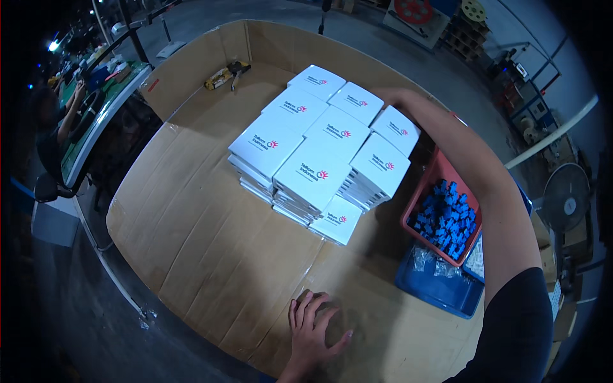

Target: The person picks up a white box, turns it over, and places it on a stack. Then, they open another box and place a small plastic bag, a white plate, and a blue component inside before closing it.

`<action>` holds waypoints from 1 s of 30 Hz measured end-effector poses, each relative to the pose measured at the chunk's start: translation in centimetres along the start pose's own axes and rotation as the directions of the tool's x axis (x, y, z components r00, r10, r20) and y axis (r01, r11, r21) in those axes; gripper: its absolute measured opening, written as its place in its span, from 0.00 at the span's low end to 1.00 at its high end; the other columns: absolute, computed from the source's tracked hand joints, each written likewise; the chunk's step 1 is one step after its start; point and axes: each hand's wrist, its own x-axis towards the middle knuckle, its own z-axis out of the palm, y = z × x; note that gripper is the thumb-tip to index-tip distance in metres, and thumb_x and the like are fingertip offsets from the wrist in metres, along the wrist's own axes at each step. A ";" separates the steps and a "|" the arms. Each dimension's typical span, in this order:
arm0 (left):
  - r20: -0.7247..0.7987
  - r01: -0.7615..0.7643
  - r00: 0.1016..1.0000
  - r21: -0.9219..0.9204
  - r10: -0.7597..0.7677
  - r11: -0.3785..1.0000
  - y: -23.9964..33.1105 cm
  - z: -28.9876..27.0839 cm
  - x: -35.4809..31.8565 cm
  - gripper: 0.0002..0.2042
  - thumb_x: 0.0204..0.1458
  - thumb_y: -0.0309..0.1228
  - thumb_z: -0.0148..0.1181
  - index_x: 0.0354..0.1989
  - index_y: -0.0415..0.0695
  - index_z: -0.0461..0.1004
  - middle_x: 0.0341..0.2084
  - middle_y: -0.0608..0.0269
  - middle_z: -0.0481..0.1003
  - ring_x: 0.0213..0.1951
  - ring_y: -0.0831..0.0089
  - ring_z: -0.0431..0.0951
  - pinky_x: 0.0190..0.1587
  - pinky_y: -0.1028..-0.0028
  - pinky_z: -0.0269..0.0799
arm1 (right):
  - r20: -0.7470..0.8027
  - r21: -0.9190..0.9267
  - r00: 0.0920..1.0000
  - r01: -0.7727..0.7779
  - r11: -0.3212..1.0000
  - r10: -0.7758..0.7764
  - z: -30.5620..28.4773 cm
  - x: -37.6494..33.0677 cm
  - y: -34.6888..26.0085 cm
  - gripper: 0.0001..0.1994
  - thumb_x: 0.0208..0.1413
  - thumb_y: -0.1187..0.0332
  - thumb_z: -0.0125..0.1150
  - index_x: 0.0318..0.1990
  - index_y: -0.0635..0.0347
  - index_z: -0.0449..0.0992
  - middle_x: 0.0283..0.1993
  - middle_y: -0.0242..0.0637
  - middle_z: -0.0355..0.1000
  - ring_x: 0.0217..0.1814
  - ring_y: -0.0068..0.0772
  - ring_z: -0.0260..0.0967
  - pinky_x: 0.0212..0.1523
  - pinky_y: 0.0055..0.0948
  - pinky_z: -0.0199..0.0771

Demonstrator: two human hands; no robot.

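Note:
Several stacks of flat white boxes [290, 105] with a small red and grey print on top stand close together on a cardboard-covered table [211, 217]. My left hand [313, 325] is near the table's front edge, its fingers spread and holding nothing, apart from the stacks. My right arm reaches round the right side of the stacks to their far side. Only the back of my right hand [397, 96] shows there, beside the far boxes; its fingers are hidden behind them. A lone low white box stack [337, 219] is at the near end of the group.
On the right, a red bin [408, 214] holds many blue plastic pieces, next to a blue tray [440, 295] with clear plastic bags. A yellow-and-black tool [220, 78] lies in the far left corner. Cardboard walls [306, 48] rise along the back. Another person [54, 121] works at the left.

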 end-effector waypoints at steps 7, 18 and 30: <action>0.009 -0.006 1.000 -0.012 0.006 1.000 0.2 -0.3 -0.4 0.25 0.47 0.48 0.72 0.51 0.48 0.78 0.62 0.54 0.68 0.71 0.49 0.59 0.74 0.42 0.42 | -0.012 0.439 0.999 0.034 0.898 -0.033 1.1 -0.3 4.2 0.38 0.39 0.62 0.81 0.62 0.62 0.77 0.63 0.47 0.77 0.62 0.40 0.76 0.61 0.40 0.75; -0.071 -0.063 0.995 0.022 0.065 0.998 0.8 -0.2 -0.2 0.23 0.49 0.46 0.71 0.50 0.48 0.78 0.61 0.56 0.69 0.69 0.51 0.62 0.73 0.41 0.45 | -0.731 0.025 0.668 -0.177 0.984 0.139 -1.2 -9.5 -6.4 0.25 0.46 0.67 0.80 0.50 0.66 0.78 0.44 0.46 0.80 0.44 0.39 0.79 0.46 0.36 0.79; -0.107 -0.189 0.973 0.146 0.206 0.971 1.3 1.0 -2.3 0.19 0.50 0.42 0.70 0.49 0.49 0.79 0.58 0.57 0.70 0.69 0.52 0.62 0.74 0.41 0.43 | -0.899 0.357 0.419 0.533 0.767 0.127 6.7 -37.5 -23.5 0.15 0.60 0.82 0.67 0.51 0.65 0.70 0.49 0.37 0.79 0.53 0.27 0.78 0.58 0.30 0.79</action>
